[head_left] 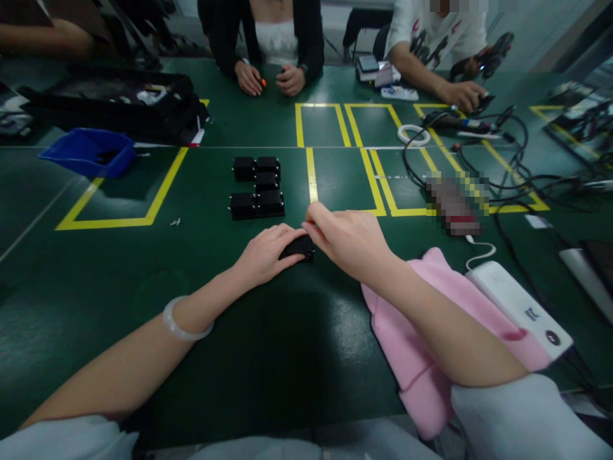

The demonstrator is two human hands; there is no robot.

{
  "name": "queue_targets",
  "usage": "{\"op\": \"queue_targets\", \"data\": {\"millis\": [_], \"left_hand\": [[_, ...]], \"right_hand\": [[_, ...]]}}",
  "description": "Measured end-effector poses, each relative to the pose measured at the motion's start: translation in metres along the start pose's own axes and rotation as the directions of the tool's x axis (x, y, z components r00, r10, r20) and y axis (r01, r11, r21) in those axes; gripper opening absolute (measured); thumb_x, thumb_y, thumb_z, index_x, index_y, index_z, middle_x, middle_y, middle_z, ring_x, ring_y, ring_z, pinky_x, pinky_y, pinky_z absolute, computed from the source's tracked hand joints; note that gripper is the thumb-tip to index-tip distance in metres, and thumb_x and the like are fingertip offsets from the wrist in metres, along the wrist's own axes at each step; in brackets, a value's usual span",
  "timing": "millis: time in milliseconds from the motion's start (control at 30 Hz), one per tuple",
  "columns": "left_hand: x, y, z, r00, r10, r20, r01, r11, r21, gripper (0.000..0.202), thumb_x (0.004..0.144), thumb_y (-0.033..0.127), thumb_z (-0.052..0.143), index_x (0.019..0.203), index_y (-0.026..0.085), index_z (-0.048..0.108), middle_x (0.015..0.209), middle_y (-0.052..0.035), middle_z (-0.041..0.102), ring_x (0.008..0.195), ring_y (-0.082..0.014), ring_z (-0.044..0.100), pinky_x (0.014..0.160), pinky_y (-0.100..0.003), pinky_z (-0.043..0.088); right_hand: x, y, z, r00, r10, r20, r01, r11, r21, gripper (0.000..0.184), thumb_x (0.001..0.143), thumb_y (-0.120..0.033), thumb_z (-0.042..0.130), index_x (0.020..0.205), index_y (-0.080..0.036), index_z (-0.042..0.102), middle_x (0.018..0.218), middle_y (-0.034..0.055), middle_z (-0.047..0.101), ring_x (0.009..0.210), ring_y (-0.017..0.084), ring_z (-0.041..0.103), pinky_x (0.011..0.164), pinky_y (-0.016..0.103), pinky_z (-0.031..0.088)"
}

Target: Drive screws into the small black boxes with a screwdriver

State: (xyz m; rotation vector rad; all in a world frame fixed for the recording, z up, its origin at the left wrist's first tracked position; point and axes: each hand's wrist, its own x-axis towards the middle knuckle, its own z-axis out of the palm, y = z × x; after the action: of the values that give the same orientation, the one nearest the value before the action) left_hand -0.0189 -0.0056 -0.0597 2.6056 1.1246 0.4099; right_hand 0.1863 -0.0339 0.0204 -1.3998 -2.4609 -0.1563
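My left hand (268,251) is closed around a small black block-shaped part (297,246) on the green table, thumb along its near side. At the right end of that part, the fingertips of my right hand (352,239) are pinched together; whatever they hold is hidden or too small to name. Beyond my hands sit several similar black parts (243,204) in a close group, with small shiny bits at their ends. A few tiny metal pieces, perhaps screws (175,222), lie to the left of my left hand.
A pink cloth item (407,338) and a white power bank (522,306) lie under and beside my right forearm. Further off are a phone (453,203), black cables (520,150), a white tape ring (413,134), a blue bin (90,152) and a black tray (167,105). People sit opposite.
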Motion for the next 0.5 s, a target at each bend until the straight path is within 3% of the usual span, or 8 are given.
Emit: {"op": "queue_targets", "data": {"millis": [233,500], "left_hand": [[0.0002,0.0026,-0.0021,1.0,-0.02,0.011,0.02,1.0,-0.022,0.046,0.093,0.043,0.052,0.133,0.02,0.05,0.114,-0.0096,0.061,0.104,-0.0277,0.058,0.089,-0.044,0.05],[-0.0001,0.0013,-0.0007,1.0,0.0,0.0,0.0,1.0,-0.015,0.046,0.094,0.043,0.052,0.134,0.02,0.048,0.122,-0.011,0.059,0.111,-0.029,0.057,0.095,-0.046,0.048]], "right_hand": [[0.0011,-0.0025,0.0009,0.998,0.043,0.039,-0.042,0.999,-0.01,0.029,0.098,-0.026,0.029,0.115,-0.02,0.052,0.07,-0.0006,0.067,0.061,0.012,0.059,0.053,0.026,0.021],[0.0003,-0.0004,0.0018,1.0,0.001,-0.009,-0.002,1.0,-0.028,0.033,0.1,-0.036,0.026,0.098,-0.021,0.055,0.066,-0.0013,0.065,0.058,0.012,0.058,0.052,0.026,0.018]]}}
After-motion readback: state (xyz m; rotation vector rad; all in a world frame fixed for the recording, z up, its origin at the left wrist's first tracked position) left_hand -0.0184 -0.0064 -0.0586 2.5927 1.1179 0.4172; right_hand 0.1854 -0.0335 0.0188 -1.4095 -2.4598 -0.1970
